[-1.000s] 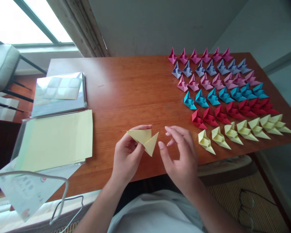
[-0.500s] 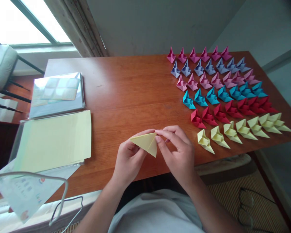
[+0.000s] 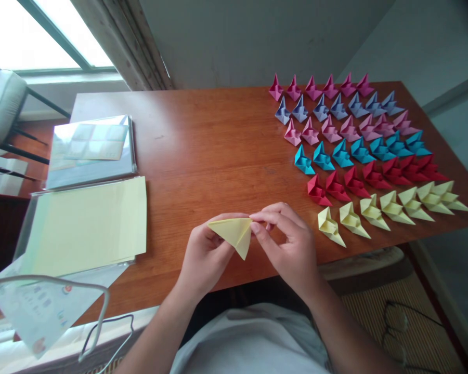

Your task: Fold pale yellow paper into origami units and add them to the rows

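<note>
The left hand (image 3: 206, 255) grips a folded yellow paper (image 3: 232, 232) along its left part, thumb in front and fingers behind, while the right hand (image 3: 289, 243) pinches its right corner between thumb and fingertips. The paper is held above the near edge of the wooden counter (image 3: 203, 145), one of its points aimed down toward the person. To the right of the hands, on the counter, lies a row of yellow folded paper pieces (image 3: 371, 214). Beyond it, going toward the far edge, come rows of red pieces (image 3: 337, 187), blue pieces (image 3: 341, 154), light pink pieces (image 3: 330, 130), lavender pieces (image 3: 338, 108) and, farthest, deep pink pieces (image 3: 312, 89). On the left side of the counter, a stack of yellow sheets (image 3: 89, 223) lies nearer, and a clear-wrapped pack (image 3: 91, 150) sits just beyond it. Past the counter's left end stands a chair (image 3: 3, 106) with a pale seat, below a bright window (image 3: 42, 36) and beside a curtain (image 3: 120, 41).
</note>
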`<control>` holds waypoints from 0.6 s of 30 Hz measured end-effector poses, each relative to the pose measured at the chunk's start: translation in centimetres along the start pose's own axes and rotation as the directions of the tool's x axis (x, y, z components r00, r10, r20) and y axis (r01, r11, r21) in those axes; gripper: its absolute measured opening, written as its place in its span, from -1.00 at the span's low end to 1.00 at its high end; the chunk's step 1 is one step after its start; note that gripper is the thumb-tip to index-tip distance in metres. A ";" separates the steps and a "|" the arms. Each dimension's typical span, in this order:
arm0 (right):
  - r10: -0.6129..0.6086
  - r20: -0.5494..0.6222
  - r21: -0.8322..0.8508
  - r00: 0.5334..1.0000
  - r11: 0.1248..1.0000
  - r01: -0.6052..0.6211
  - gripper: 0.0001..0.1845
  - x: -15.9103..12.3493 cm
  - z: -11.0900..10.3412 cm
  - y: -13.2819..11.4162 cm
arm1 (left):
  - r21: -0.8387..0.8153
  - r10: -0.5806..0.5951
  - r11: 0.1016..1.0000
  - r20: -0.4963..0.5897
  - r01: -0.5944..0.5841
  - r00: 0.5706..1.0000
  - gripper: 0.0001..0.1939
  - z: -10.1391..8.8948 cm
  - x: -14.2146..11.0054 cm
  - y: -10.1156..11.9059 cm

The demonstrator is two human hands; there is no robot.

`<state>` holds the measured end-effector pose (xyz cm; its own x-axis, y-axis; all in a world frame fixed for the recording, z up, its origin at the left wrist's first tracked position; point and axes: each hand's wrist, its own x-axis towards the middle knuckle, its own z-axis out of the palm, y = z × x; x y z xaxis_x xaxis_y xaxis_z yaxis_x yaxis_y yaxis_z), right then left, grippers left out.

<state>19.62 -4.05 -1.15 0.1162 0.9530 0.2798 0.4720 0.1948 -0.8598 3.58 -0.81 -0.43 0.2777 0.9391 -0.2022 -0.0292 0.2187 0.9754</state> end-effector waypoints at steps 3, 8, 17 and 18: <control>0.077 0.068 0.166 0.995 0.982 -0.088 -0.87 0.2 -0.4 0.2 | -0.175 -0.107 0.979 0.015 0.108 0.994 -0.76 0.0 -0.1 -0.1; 0.079 0.310 0.356 0.947 0.914 -0.193 -0.77 0.8 -1.7 0.4 | -0.339 -0.231 0.901 0.152 0.270 0.961 -0.76 -0.3 -0.3 -0.4; 0.029 0.337 0.463 0.941 0.865 -0.192 -0.79 0.9 -1.9 1.1 | -0.414 -0.321 0.797 0.324 0.439 0.890 -0.78 -0.3 -0.1 -0.1; 0.020 0.320 0.462 0.947 0.869 -0.175 -0.80 0.9 -1.9 1.2 | -0.420 -0.334 0.785 0.331 0.455 0.883 -0.77 -0.3 -0.1 -0.1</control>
<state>21.91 -3.42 -1.09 -0.1600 0.9809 0.1109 -0.0140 0.1101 -0.9938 3.29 -0.89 -0.50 0.5725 0.6681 -0.4753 -0.3002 0.7102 0.6368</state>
